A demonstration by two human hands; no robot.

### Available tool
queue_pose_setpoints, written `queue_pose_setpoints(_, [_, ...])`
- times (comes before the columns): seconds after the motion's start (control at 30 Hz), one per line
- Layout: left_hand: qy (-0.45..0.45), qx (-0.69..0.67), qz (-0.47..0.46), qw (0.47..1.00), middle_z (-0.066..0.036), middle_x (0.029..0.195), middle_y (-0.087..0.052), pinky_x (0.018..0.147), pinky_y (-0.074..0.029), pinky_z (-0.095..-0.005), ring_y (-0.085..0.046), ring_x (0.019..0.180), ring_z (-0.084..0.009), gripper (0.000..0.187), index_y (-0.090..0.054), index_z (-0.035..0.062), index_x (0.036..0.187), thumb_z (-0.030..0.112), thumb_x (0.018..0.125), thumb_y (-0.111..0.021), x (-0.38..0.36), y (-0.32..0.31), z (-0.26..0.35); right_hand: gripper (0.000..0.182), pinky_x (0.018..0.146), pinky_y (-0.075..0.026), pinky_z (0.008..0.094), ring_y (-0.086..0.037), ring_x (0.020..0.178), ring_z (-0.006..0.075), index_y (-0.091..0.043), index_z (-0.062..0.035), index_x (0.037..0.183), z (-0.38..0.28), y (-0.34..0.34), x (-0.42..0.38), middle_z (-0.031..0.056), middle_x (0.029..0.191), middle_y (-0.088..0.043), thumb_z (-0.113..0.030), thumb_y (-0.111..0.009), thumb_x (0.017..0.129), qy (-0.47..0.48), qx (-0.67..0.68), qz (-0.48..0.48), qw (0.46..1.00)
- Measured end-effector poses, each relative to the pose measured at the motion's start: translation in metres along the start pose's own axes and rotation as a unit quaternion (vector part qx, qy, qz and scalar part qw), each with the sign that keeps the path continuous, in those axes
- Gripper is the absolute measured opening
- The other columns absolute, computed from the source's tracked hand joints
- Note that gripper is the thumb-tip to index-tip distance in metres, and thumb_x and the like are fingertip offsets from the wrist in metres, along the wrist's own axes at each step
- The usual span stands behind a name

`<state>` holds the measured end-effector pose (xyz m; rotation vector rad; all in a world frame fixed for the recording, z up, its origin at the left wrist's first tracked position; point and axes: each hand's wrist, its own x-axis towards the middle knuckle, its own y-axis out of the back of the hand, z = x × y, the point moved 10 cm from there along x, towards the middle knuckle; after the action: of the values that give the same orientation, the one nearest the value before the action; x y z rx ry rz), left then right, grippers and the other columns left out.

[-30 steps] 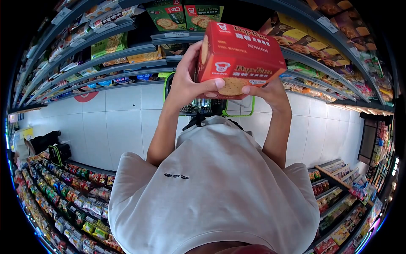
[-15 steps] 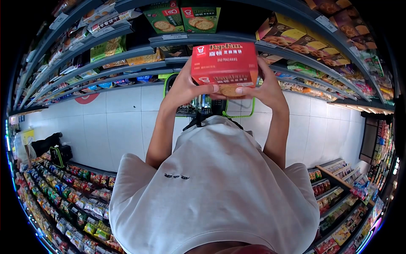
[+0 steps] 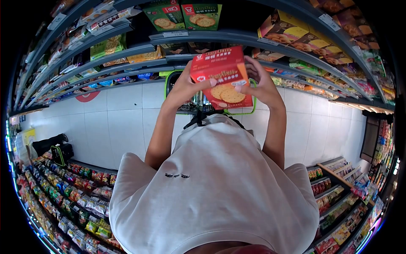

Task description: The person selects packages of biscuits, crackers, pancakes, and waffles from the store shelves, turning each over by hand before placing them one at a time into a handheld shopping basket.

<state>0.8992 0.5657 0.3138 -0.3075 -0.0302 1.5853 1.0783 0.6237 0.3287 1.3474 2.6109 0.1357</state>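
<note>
Between my two hands is a red cracker box (image 3: 222, 72), tilted so that its top and its front with pictures of round crackers both show. My left hand (image 3: 186, 89) grips the box's left side, thumb on the front and the other fingers mostly hidden behind. On the right side, my right hand (image 3: 263, 86) has its thumb on the front near the edge, with its fingers curved behind the box. Below the box, a basket with a green rim (image 3: 254, 106) is partly hidden.
Ahead, a curved-looking shelf (image 3: 198, 39) holds green cracker boxes (image 3: 201, 17) and yellow-brown packs (image 3: 287, 29). Pale floor tiles (image 3: 127, 122) run across the aisle. Behind me are snack racks (image 3: 80, 199); a dark bag (image 3: 62, 153) is at the left.
The red box has turned and tipped, showing more of its front face. My right hand's fingers have shifted at its right side.
</note>
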Motion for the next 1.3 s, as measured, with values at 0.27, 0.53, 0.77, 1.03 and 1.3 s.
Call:
queue_pose_setpoints(0.27, [-0.017,0.129,-0.017,0.991,-0.018,0.125,-0.049,0.094,-0.046,-0.0356,-0.054,0.111,-0.0236,0.094,-0.031,0.0039,0.136,0.028,0.062,-0.085,-0.006,0.010,-0.017,0.095,0.105,-0.035,0.0370,-0.048,0.120,0.0232,-0.036,-0.0019,0.138,0.018,-0.011,-0.006,0.0131,0.127,-0.049,-0.017,-0.085,0.058,-0.035,-0.055,-0.003,0.998])
queue_pose_setpoints(0.53, [-0.047,0.427,-0.046,0.902,-0.015,0.122,-0.050,0.098,-0.040,-0.0388,-0.050,0.112,-0.0336,0.075,-0.046,0.0048,0.125,0.020,0.061,-0.083,-0.009,0.002,-0.049,0.085,0.100,-0.042,0.0337,-0.052,0.115,0.0270,-0.043,-0.0067,0.134,0.045,-0.032,-0.007,0.0127,0.128,-0.050,-0.004,-0.080,0.058,-0.028,-0.207,-0.043,0.977])
queue_pose_setpoints(0.77, [-0.035,0.490,-0.072,0.868,-0.020,0.104,-0.059,0.084,-0.048,-0.0422,-0.058,0.099,-0.0372,0.072,-0.049,-0.0015,0.113,0.033,0.060,-0.082,0.005,0.005,-0.135,0.064,0.097,-0.042,0.0343,-0.054,0.114,0.0276,-0.046,-0.0073,0.131,0.138,-0.040,-0.015,0.0137,0.125,-0.053,-0.004,-0.071,0.072,-0.040,-0.151,0.032,0.987])
queue_pose_setpoints(1.03, [0.101,0.617,-0.009,0.781,-0.019,0.093,-0.062,0.075,-0.051,-0.0394,-0.064,0.087,-0.0331,0.070,-0.055,-0.0057,0.100,0.045,0.058,-0.082,0.046,0.046,-0.293,0.046,0.086,-0.048,0.0381,-0.060,0.104,0.0319,-0.050,-0.0006,0.120,0.331,-0.041,-0.108,0.0205,0.110,-0.061,-0.014,-0.067,0.079,-0.198,-0.032,0.162,0.966])
queue_pose_setpoints(1.3, [0.424,0.567,0.062,0.704,-0.015,0.097,-0.064,0.061,-0.054,-0.0310,-0.066,0.086,-0.0231,0.085,-0.059,-0.0127,0.101,0.057,0.058,-0.078,0.086,0.184,-0.568,0.040,0.086,-0.047,0.0402,-0.059,0.100,0.0345,-0.051,-0.0012,0.116,0.500,-0.114,-0.240,0.0184,0.107,-0.061,-0.016,-0.064,0.081,-0.426,0.012,0.281,0.860])
